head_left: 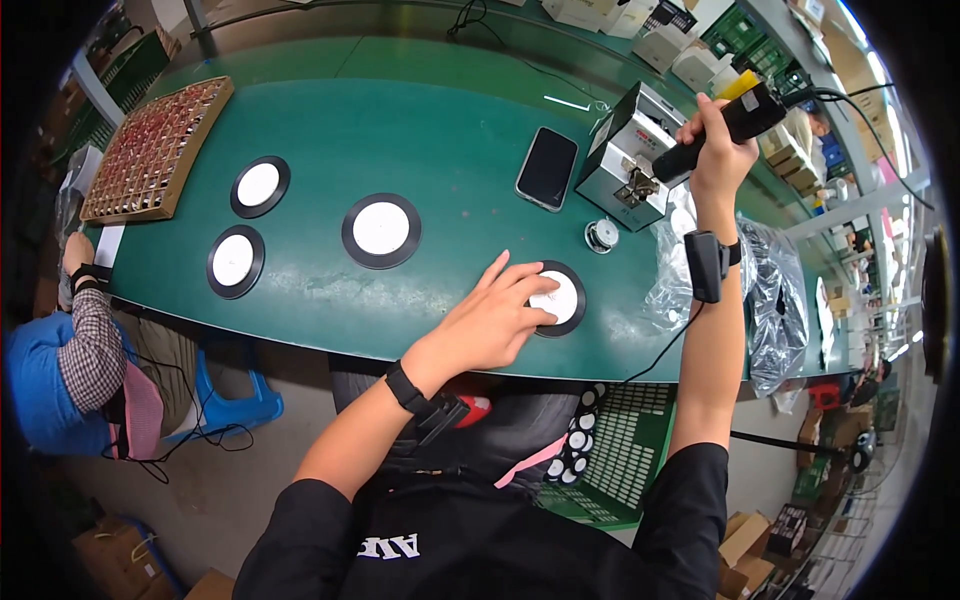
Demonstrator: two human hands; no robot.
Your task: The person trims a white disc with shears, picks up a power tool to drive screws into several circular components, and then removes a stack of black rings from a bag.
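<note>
My left hand (492,318) lies over a flat black-rimmed white disc (566,300) near the table's front edge. Its fingertips touch the white centre, and the fingers are spread with the thumb apart. My right hand (722,158) is wrapped round a black electric screwdriver (752,113), raised at the right with a cable at its back end. The screwdriver's front end is beside the metal mechanism (640,185) of a silver box-shaped machine (607,176); its tip is not plain to see. A small round speaker-like part (602,236) sits in front of the machine.
A larger disc (381,231) and two smaller ones (260,187) (235,262) lie on the green table (440,130). A phone (547,168) is near the machine. Far left stands a divided carton (158,150); another person (60,385) sits there. Right are plastic bags (778,300); below, a green basket (625,450).
</note>
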